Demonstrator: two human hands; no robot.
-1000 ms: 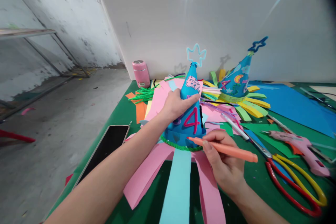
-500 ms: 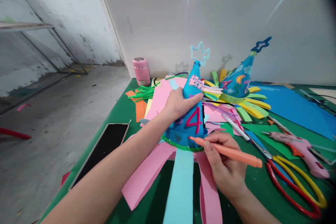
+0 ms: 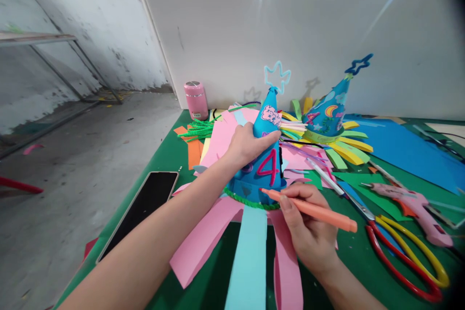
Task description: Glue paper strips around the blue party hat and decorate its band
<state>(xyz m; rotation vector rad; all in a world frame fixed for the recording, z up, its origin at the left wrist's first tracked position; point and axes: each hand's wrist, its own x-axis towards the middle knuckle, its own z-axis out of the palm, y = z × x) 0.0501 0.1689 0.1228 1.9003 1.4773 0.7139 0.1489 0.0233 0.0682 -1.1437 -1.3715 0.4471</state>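
Observation:
A blue paper party hat (image 3: 262,128) stands upright, topped by a light-blue pipe-cleaner star (image 3: 277,76). It carries a pink number 4 (image 3: 268,167) and a green twisted trim (image 3: 250,203) round its base. Pink and pale-blue paper strips (image 3: 247,256) spread from its rim toward me. My left hand (image 3: 247,144) wraps round the cone from the left, thumb across its front. In my right hand (image 3: 308,223) is an orange marker pen (image 3: 316,209), its red tip at the hat's lower blue band, seemingly touching it.
A second blue party hat (image 3: 327,111) stands behind on the right. Scissors (image 3: 407,252) and a pink glue gun (image 3: 410,208) lie to the right. On the left are a phone (image 3: 141,208), green pipe cleaners (image 3: 199,130) and a pink bottle (image 3: 196,100). A white board (image 3: 225,34) rises behind the table.
My right hand and the marker have shifted very slightly left, the tip staying at the hat's band. My left hand keeps its hold on the cone. The view has moved a little.

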